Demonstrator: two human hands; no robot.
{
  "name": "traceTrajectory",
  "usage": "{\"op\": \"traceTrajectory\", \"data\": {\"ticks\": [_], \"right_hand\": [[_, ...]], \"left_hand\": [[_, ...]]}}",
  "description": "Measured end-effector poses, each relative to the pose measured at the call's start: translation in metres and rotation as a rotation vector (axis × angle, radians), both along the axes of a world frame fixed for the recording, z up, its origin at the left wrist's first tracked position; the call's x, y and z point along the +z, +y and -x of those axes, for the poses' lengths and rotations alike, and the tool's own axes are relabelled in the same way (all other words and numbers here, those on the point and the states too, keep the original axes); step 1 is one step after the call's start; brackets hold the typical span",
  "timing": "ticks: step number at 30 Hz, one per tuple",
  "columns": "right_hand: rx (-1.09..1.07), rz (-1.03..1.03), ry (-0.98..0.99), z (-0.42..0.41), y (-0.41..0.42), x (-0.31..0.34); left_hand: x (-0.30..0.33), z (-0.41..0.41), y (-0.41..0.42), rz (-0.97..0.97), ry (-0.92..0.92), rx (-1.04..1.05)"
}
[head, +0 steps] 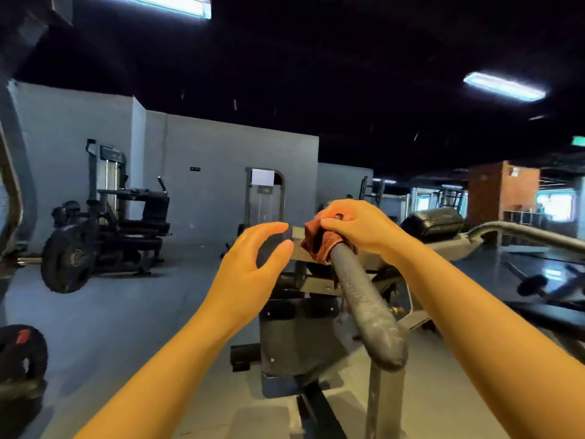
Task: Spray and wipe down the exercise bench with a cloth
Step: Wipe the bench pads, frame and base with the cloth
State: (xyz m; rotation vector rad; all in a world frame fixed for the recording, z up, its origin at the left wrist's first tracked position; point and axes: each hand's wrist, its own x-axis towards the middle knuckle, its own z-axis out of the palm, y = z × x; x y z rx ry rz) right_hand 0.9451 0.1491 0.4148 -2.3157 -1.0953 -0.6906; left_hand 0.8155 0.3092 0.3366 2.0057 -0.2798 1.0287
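Her right hand clamps the cloth round the far end of the bar while the left hand hovers just beside it, spread and empty, so I reckon the bunched cloth could slip off.

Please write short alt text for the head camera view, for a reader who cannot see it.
A person's right hand grips an orange cloth around the far end of a grey padded handle on a gym machine, while the left hand hovers open beside it, holding nothing. Weight machines stand against grey walls behind.
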Motion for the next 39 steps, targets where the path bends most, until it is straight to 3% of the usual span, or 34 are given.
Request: {"op": "traceTrajectory", "data": {"ticks": [5, 11, 18, 21, 26, 31, 39], "right_hand": [[-0.048, -0.014, 0.065, 0.085, -0.022, -0.014], [-0.261, 0.014, 0.105, 0.174, -0.032, -0.040], [-0.542, -0.064, -0.250, 0.245, -0.002, -0.064], [-0.607, -0.055, -0.375, 0.251, 0.020, -0.061], [-0.741, 0.000, -0.359, 0.242, 0.055, -0.054], [-1.026, 0.015, -0.524, 0.222, 0.086, -0.046], [-1.172, -0.248, -0.209, 0.234, 0.097, -0.041]], "left_hand": [[-0.001, -0.007, 0.008, -0.037, 0.029, -0.164], [-0.018, 0.018, -0.010, -0.137, -0.135, -0.518], [-0.039, 0.040, -0.013, 0.063, -0.239, -0.767], [-0.031, 0.036, 0.007, 0.128, -0.186, -0.891], [-0.004, 0.010, 0.046, 0.156, -0.031, -1.059], [0.024, -0.015, 0.070, 0.143, 0.122, -1.200], [0.060, -0.044, 0.071, -0.061, 0.008, -1.359]]}}
